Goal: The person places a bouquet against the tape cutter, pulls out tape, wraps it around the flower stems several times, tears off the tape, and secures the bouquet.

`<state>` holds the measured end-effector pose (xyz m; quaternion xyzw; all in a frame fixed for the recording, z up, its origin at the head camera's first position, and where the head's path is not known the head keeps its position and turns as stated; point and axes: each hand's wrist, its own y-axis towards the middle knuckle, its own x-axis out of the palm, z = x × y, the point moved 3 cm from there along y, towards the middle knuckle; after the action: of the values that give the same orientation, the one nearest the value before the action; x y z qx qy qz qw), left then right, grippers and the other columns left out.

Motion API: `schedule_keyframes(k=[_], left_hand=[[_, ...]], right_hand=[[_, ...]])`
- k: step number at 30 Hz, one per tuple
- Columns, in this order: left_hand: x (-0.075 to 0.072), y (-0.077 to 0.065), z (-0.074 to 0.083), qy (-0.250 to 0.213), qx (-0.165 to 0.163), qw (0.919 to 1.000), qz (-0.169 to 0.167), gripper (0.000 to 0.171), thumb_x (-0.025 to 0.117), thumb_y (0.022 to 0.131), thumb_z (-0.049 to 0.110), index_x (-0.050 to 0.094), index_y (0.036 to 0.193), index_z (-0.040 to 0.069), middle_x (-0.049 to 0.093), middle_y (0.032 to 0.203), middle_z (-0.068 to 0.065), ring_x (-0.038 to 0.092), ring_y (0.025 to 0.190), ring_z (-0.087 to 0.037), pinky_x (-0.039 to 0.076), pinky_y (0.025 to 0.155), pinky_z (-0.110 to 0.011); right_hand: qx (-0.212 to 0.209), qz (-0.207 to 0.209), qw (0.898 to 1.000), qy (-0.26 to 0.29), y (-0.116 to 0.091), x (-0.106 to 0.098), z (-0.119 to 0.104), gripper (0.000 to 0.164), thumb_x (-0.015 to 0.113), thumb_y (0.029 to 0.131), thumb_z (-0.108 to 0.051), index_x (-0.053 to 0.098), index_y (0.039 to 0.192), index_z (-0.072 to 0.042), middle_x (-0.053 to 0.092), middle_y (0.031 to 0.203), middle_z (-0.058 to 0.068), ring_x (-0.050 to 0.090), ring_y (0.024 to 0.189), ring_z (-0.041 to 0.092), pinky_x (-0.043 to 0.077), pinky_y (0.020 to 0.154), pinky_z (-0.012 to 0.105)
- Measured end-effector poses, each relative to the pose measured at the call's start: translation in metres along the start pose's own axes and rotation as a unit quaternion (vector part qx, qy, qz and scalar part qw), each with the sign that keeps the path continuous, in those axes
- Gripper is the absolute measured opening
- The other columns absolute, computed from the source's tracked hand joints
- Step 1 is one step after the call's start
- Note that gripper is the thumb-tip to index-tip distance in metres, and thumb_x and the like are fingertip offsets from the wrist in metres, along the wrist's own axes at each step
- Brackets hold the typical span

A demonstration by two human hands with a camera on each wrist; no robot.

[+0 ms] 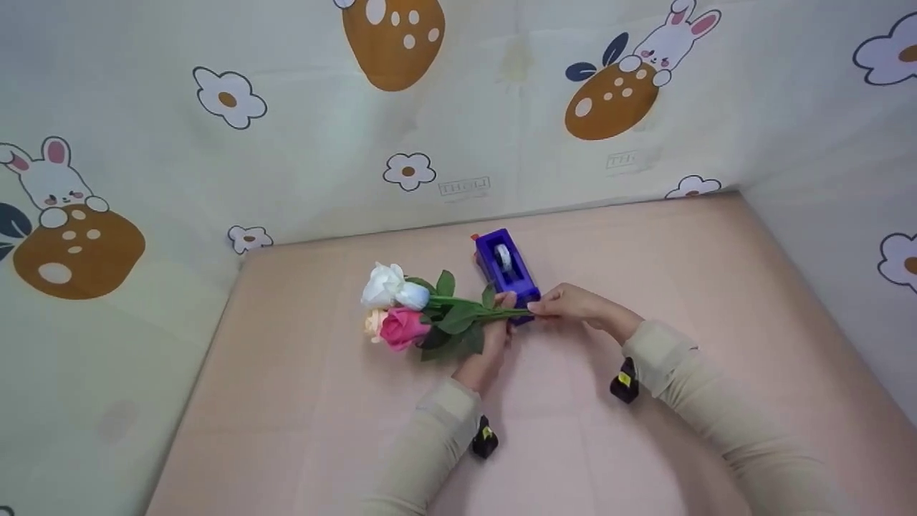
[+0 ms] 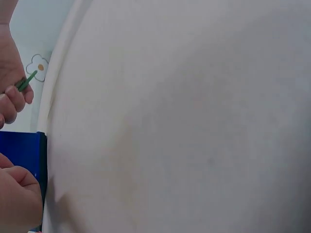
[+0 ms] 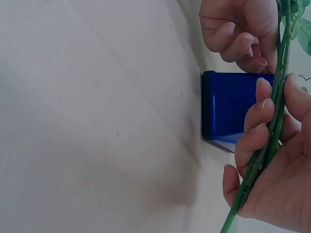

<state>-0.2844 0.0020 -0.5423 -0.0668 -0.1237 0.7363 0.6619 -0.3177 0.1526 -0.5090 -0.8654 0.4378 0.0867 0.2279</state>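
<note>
A bunch of roses [image 1: 402, 328], with white, pink and cream blooms, lies across my hands, blooms to the left. My left hand [image 1: 493, 347] holds its green stems [image 3: 284, 63] from below, just behind the leaves. Farther along, my right hand [image 1: 573, 304] grips the stems near their cut ends; in the right wrist view its fingers [image 3: 257, 138] curl round them. A stem tip pokes out of the right hand [image 2: 12, 73] in the left wrist view. Just behind both hands stands a blue-purple tape dispenser [image 1: 517, 276] with a tape roll [image 1: 503, 256] in it. The hands partly hide its near end.
The hands work above a table with a pale pink cover [image 1: 301, 401]. A patterned cloth wall [image 1: 315, 158] rises along the table's back edge, with more cloth at the left and right sides. Black wrist devices [image 1: 625, 381] hang at both sleeves.
</note>
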Motion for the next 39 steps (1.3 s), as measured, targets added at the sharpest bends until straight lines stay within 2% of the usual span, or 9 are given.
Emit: schedule_keyframes(k=[4,9,19,22,26,29,33,36,39], left_hand=[[-0.001,0.002,0.001,-0.006,-0.006,0.9999,-0.013,0.040,0.055,0.089,0.038,0.056,0.114,0.007,0.044,0.051,0.004,0.036,0.043,-0.006,0.029,0.043,-0.019],[-0.001,0.005,0.002,-0.017,0.002,0.9997,-0.018,0.035,0.056,0.089,0.032,0.057,0.110,0.004,0.044,0.043,0.005,0.037,0.037,-0.004,0.028,0.038,-0.017],[-0.008,0.000,-0.001,-0.044,0.017,0.9968,-0.064,0.029,0.058,0.086,0.041,0.054,0.087,0.013,0.047,0.061,0.000,0.038,0.055,-0.012,0.029,0.053,-0.023],[-0.012,-0.005,0.002,-0.017,0.014,0.9969,-0.075,0.031,0.055,0.088,0.045,0.056,0.089,0.014,0.050,0.064,-0.002,0.042,0.059,-0.014,0.033,0.057,-0.024],[-0.011,-0.008,0.005,0.008,0.020,0.9969,-0.076,0.030,0.051,0.092,0.041,0.056,0.092,0.011,0.049,0.059,-0.001,0.042,0.054,-0.013,0.033,0.051,-0.024],[-0.008,-0.010,0.009,-0.004,0.046,0.9957,-0.080,0.023,0.048,0.095,0.029,0.054,0.092,0.007,0.045,0.051,0.001,0.037,0.047,-0.012,0.028,0.046,-0.023],[-0.007,-0.009,0.007,-0.006,0.082,0.9932,-0.083,0.027,0.046,0.096,0.027,0.053,0.093,0.001,0.044,0.052,0.001,0.036,0.046,-0.011,0.029,0.045,-0.023],[-0.007,0.005,-0.005,-0.027,0.102,0.9922,-0.067,0.033,0.049,0.094,0.032,0.054,0.098,0.001,0.048,0.058,-0.001,0.037,0.045,-0.010,0.030,0.043,-0.024],[-0.010,0.047,-0.040,-0.067,0.098,0.9917,-0.049,0.033,0.056,0.090,0.038,0.057,0.102,0.007,0.055,0.061,-0.003,0.042,0.041,-0.009,0.032,0.036,-0.024]], right_hand=[[0.022,-0.010,0.999,0.038,0.001,0.002,0.005,0.034,0.057,0.090,-0.031,0.060,0.064,-0.010,0.051,0.058,-0.005,0.041,0.061,0.013,0.032,0.065,0.027],[0.056,-0.029,0.994,0.089,0.003,0.007,0.008,0.031,0.055,0.091,-0.029,0.064,0.077,-0.003,0.054,0.058,-0.004,0.044,0.058,0.010,0.036,0.063,0.026],[0.126,-0.025,0.989,0.075,0.013,0.008,0.005,0.034,0.057,0.089,-0.027,0.063,0.095,0.006,0.058,0.064,-0.003,0.045,0.057,0.010,0.039,0.063,0.025],[0.132,-0.034,0.988,0.066,0.015,0.010,0.009,0.033,0.058,0.089,-0.026,0.064,0.095,0.005,0.059,0.064,-0.003,0.047,0.056,0.009,0.040,0.061,0.023],[0.112,-0.047,0.991,0.047,0.014,0.011,0.017,0.034,0.058,0.089,-0.027,0.066,0.092,0.006,0.060,0.063,-0.005,0.049,0.057,0.008,0.041,0.061,0.023],[0.080,-0.053,0.995,0.034,0.010,0.009,0.020,0.036,0.057,0.090,-0.029,0.067,0.087,0.006,0.060,0.062,-0.005,0.050,0.059,0.008,0.041,0.063,0.023],[0.008,-0.048,0.999,0.021,0.003,0.009,0.019,0.040,0.053,0.093,-0.026,0.064,0.084,0.012,0.059,0.061,-0.005,0.049,0.059,0.009,0.041,0.062,0.024],[-0.059,-0.017,0.998,0.018,-0.002,0.012,0.017,0.038,0.051,0.094,-0.020,0.061,0.086,0.016,0.057,0.062,-0.003,0.047,0.060,0.010,0.041,0.060,0.024],[-0.102,0.035,0.994,-0.002,-0.010,0.015,0.012,0.034,0.052,0.094,-0.017,0.063,0.085,0.014,0.052,0.060,-0.001,0.043,0.058,0.008,0.038,0.057,0.022]])
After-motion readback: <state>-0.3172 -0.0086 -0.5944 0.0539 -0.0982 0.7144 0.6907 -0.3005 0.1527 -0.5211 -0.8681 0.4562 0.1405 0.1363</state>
